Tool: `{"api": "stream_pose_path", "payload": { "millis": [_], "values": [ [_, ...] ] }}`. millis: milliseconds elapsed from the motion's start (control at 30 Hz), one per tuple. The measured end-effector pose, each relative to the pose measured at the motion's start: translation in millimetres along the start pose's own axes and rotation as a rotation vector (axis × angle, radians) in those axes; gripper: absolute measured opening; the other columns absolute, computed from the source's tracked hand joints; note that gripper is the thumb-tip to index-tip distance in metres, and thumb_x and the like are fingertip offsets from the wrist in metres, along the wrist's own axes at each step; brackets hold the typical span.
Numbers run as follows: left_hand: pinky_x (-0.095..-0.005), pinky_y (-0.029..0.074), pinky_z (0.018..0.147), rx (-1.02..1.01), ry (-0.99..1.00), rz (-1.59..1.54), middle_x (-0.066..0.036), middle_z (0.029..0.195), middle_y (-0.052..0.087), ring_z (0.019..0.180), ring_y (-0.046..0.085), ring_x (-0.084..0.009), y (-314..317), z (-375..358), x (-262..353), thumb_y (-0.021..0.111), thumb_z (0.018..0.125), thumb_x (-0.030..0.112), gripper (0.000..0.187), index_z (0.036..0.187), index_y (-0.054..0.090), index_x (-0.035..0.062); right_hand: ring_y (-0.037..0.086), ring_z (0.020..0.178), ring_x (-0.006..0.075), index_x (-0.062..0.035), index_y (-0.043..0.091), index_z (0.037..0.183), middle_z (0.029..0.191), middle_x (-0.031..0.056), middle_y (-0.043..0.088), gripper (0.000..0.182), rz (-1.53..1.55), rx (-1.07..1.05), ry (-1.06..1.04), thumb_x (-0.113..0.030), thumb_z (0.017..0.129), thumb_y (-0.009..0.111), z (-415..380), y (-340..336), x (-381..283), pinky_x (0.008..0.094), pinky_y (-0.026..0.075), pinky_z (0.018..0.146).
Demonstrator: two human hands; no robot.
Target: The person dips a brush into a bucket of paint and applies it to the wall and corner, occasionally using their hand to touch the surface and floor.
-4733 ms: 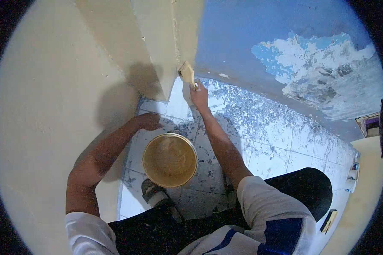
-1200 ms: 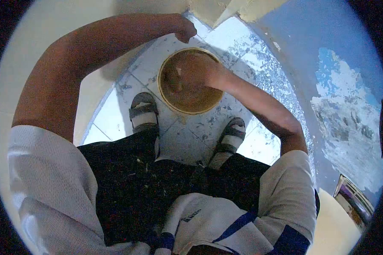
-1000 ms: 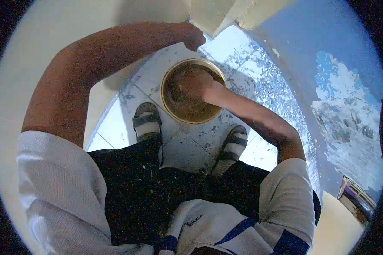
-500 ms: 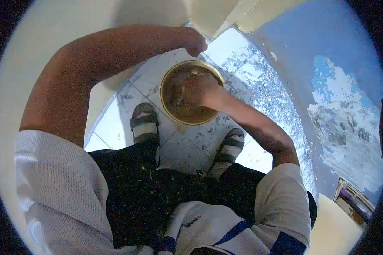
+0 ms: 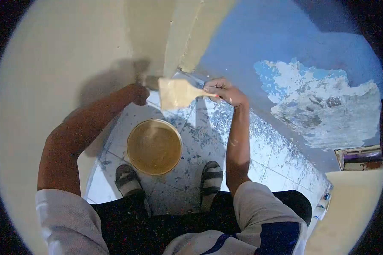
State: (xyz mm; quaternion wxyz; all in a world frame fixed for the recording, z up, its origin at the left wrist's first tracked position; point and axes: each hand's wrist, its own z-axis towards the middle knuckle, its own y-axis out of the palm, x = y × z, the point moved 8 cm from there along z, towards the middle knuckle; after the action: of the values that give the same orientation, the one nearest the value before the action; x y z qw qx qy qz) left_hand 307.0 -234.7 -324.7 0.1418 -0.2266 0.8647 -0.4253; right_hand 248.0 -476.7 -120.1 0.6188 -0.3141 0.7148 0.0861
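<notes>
My right hand (image 5: 226, 91) grips the handle of a broad, flat tool (image 5: 176, 94) coated in cream paste, like a putty knife. Its wide end points left, close to my left hand (image 5: 139, 94). The fingers of my left hand are closed; a greyish flat piece (image 5: 151, 82) shows beside them, and what they hold is not clear. Below the hands a round bucket (image 5: 129, 146) stands on the tiled floor, with brownish-cream material inside.
Sandalled feet (image 5: 129, 180) flank the area behind the bucket. Paint flakes litter the floor (image 5: 259, 146). A cream wall (image 5: 72, 55) rises at left, and a blue wall (image 5: 242, 38) with a peeled patch (image 5: 323, 104) at right. A recessed box (image 5: 359, 158) sits low at right.
My right hand has come up out of the bucket, and the paste-coated tool now shows in it. My left hand appears lower and further left. The view has shifted, showing more wall.
</notes>
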Motion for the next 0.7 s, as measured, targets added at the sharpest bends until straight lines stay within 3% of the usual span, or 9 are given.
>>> {"api": "stream_pose_path", "payload": {
  "millis": [67, 100, 167, 267, 400, 500, 533, 633, 700],
  "values": [
    [-0.0441, 0.05, 0.082, 0.128, 0.033, -0.01, -0.018, 0.096, 0.065, 0.093, 0.063, -0.0328, 10.5, -1.5, -8.5, 0.056, 0.078, 0.029, 0.034, 0.093, 0.066, 0.001, 0.048, 0.055, 0.0083, -0.0017, 0.068, 0.095, 0.062, -0.0038, 0.057, 0.025, 0.206, 0.329, 0.049, -0.025, 0.087, 0.062, 5.7, -29.7, 80.7, 0.0237, 0.039, 0.049],
    [-0.0441, 0.05, 0.082, 0.148, 0.021, -0.029, -0.018, 0.095, 0.065, 0.092, 0.063, -0.0329, 7.4, -2.3, -8.5, 0.056, 0.078, 0.03, 0.034, 0.092, 0.066, 0.0007, 0.044, 0.051, 0.0038, -0.0032, 0.067, 0.1, 0.064, -0.0053, 0.056, 0.025, 0.369, 0.275, -0.004, -0.024, 0.089, 0.059, 13.4, -24.3, 106.8, 0.0189, 0.036, 0.046],
    [-0.044, 0.05, 0.082, 0.018, -0.128, -0.128, -0.018, 0.092, 0.066, 0.091, 0.063, -0.0333, -12.1, -15.6, 2.3, 0.056, 0.079, 0.03, 0.034, 0.091, 0.067, 0.0001, 0.041, 0.05, 0.0014, -0.0045, 0.068, 0.099, 0.066, -0.0063, 0.056, 0.025, 0.475, 0.237, 0.06, -0.025, 0.09, 0.057, 21.3, -9.5, 148.6, 0.0176, 0.033, 0.045],
    [-0.0446, 0.05, 0.082, 0.008, -0.083, -0.101, -0.018, 0.099, 0.065, 0.094, 0.063, -0.0331, -19.8, -27.5, 14.3, 0.055, 0.079, 0.03, 0.035, 0.096, 0.066, 0.0023, 0.038, 0.049, 0.0044, -0.003, 0.065, 0.096, 0.062, -0.0062, 0.048, 0.03, 0.423, 0.468, 0.071, -0.031, 0.091, 0.056, 23.1, 3.5, 180.1, 0.0203, 0.029, 0.043],
    [-0.0453, 0.05, 0.082, -0.151, -0.152, -0.17, -0.017, 0.101, 0.065, 0.094, 0.063, -0.0328, -27.4, -35.5, 31.2, 0.056, 0.08, 0.03, 0.034, 0.098, 0.066, 0.0037, 0.036, 0.047, 0.0039, -0.0099, 0.062, 0.087, 0.059, -0.0077, 0.043, 0.027, 0.565, 0.668, 0.018, -0.035, 0.093, 0.053, 35.5, 15.0, 212.7, 0.02, 0.029, 0.043],
    [-0.0454, 0.05, 0.082, -0.161, -0.127, -0.16, -0.016, 0.1, 0.065, 0.094, 0.063, -0.0319, -21.4, -27.9, 38.1, 0.057, 0.082, 0.032, 0.034, 0.098, 0.066, 0.0031, 0.035, 0.047, 0.0037, -0.0117, 0.059, 0.086, 0.059, -0.0074, 0.043, 0.024, 0.687, 0.796, -0.033, -0.034, 0.093, 0.053, 44.4, 24.8, 215.1, 0.0197, 0.029, 0.043],
    [-0.0461, 0.05, 0.083, -0.174, -0.109, -0.164, -0.018, 0.101, 0.064, 0.095, 0.062, -0.0333, -21.7, -26.2, 40.5, 0.056, 0.083, 0.036, 0.04, 0.101, 0.063, 0.0017, 0.038, 0.049, 0.0064, -0.0095, 0.055, 0.087, 0.059, -0.0043, 0.044, 0.025, 0.573, 0.79, 0.072, -0.033, 0.094, 0.051, 44.7, 29.6, 217.2, 0.0217, 0.032, 0.045],
    [-0.0476, 0.049, 0.084, -0.187, -0.074, -0.165, -0.021, 0.102, 0.062, 0.097, 0.06, -0.0361, -19.4, -18.5, 40.3, 0.051, 0.086, 0.045, 0.051, 0.107, 0.056, -0.0007, 0.044, 0.052, 0.0102, -0.0057, 0.053, 0.087, 0.06, 0.0, 0.046, 0.026, 0.046, 0.952, -0.158, -0.031, 0.095, 0.05, 49.0, 35.4, 200.5, 0.0255, 0.037, 0.048],
    [-0.0479, 0.049, 0.084, -0.166, -0.063, -0.16, -0.021, 0.102, 0.062, 0.097, 0.06, -0.0359, -10.2, -9.2, 38.7, 0.051, 0.086, 0.046, 0.051, 0.108, 0.055, 0.0002, 0.049, 0.057, 0.0136, -0.0033, 0.05, 0.093, 0.065, 0.0064, 0.05, 0.023, -0.029, 0.952, -0.137, -0.026, 0.096, 0.045, 51.8, 44.9, 199.5, 0.0301, 0.04, 0.052]
  ]
}}
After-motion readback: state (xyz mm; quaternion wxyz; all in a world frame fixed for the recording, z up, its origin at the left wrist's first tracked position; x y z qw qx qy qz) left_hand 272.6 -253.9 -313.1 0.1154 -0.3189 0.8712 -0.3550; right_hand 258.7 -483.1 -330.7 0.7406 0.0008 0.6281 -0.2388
